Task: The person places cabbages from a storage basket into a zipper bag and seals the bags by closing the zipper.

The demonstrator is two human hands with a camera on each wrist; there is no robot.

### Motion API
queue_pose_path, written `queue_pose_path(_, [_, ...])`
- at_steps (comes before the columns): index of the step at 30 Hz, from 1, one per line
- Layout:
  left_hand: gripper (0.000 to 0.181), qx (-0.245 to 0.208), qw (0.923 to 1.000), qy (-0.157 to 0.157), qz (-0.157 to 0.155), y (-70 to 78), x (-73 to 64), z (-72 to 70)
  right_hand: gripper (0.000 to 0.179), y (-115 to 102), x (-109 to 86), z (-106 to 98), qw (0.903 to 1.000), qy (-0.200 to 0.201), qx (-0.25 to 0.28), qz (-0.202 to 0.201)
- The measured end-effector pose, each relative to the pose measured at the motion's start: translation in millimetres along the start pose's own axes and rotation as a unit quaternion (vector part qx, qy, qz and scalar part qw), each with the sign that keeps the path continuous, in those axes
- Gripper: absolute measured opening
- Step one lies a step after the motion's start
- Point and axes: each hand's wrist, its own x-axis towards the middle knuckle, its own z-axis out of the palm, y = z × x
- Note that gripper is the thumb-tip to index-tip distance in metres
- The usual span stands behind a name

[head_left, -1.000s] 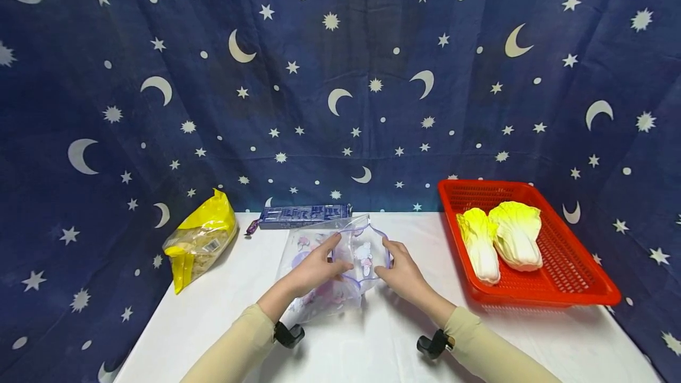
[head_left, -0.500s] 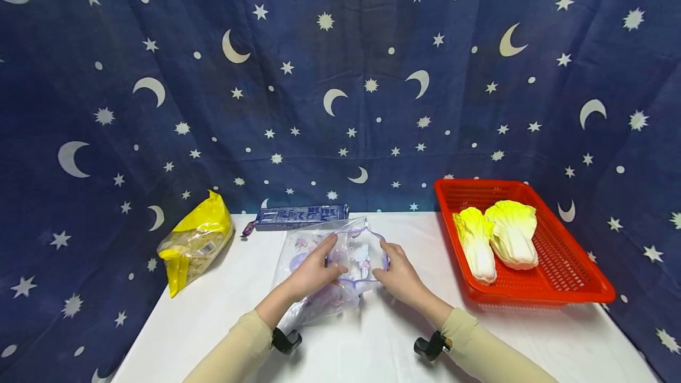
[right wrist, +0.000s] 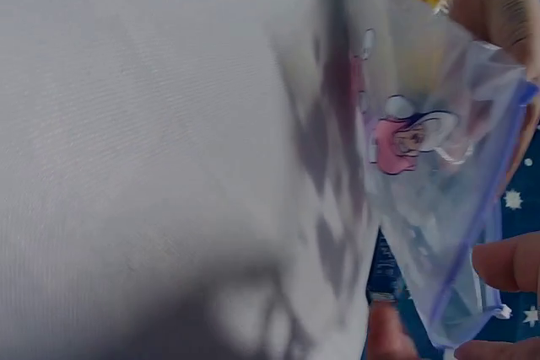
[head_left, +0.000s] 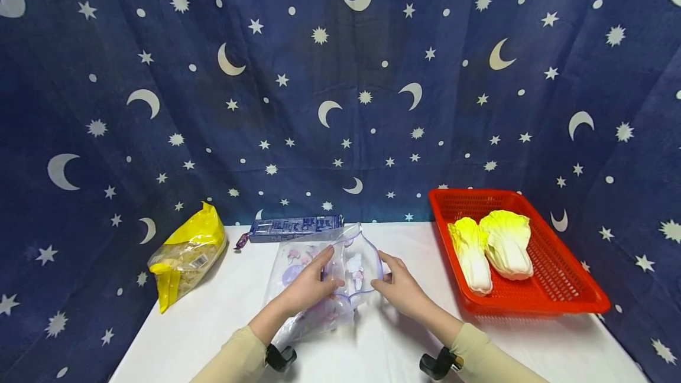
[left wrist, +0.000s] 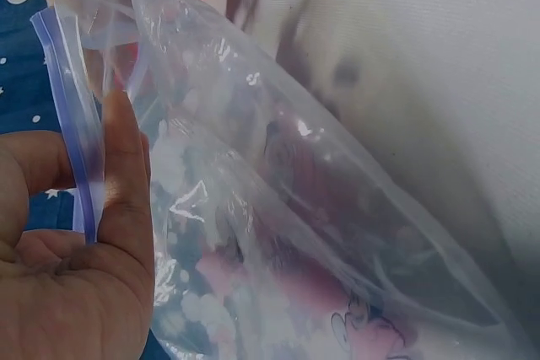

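A clear zip-lock bag [head_left: 289, 265] with purple zip edges and pink and purple cartoon prints leans over the white table, its mouth spread wide. My left hand [head_left: 307, 289] holds the near-left side of that mouth; in the left wrist view the purple zip edge [left wrist: 67, 115] passes between thumb and fingers. On the opposite side, my right hand [head_left: 400, 286] grips the other rim. From the right wrist view, fingertips [right wrist: 510, 263] lie at the zip edge and a printed figure [right wrist: 409, 141] shows on the bag's side. Nothing but clear plastic and prints appears inside the bag.
A red basket [head_left: 577, 276] with two Chinese cabbages [head_left: 508, 247] stands at the right. On the left lies a yellow snack bag [head_left: 188, 253]. Behind the hands are a flat blue packet [head_left: 292, 227] and a small purple wrapped candy [head_left: 242, 241], before a starry curtain [head_left: 340, 75].
The head view has shifted slightly, so the scene sits lower and more to the left. Both hands keep their hold on the bag's rim, with its mouth still spread.
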Motion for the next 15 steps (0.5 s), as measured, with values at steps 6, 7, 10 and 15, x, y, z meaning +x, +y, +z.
queue_pose_path(6, [0.085, -0.011, 0.9999, -0.003, -0.003, -6.2, -1.8, 3.1, 0.071, -12.2, -10.7, -17.3, 0.9993, -0.007, -0.028, -0.022])
queue_pose_path(7, [0.084, -0.011, 0.9999, -0.002, -0.004, -6.6, -2.1, 3.2, 0.071, -15.3, -11.5, -20.8, 0.9992, -0.009, -0.030, -0.025])
queue_pose_path(10, [0.084, -0.010, 0.9999, -0.002, -0.003, -7.0, -1.5, 3.3, 0.070, -25.7, -13.6, -34.3, 0.9989, -0.014, -0.030, -0.033])
queue_pose_path(15, [0.085, -0.014, 0.9999, -0.007, -0.006, -4.9, 2.2, 3.6, 0.068, -38.8, -12.8, -70.9, 0.9980, -0.013, -0.032, -0.053])
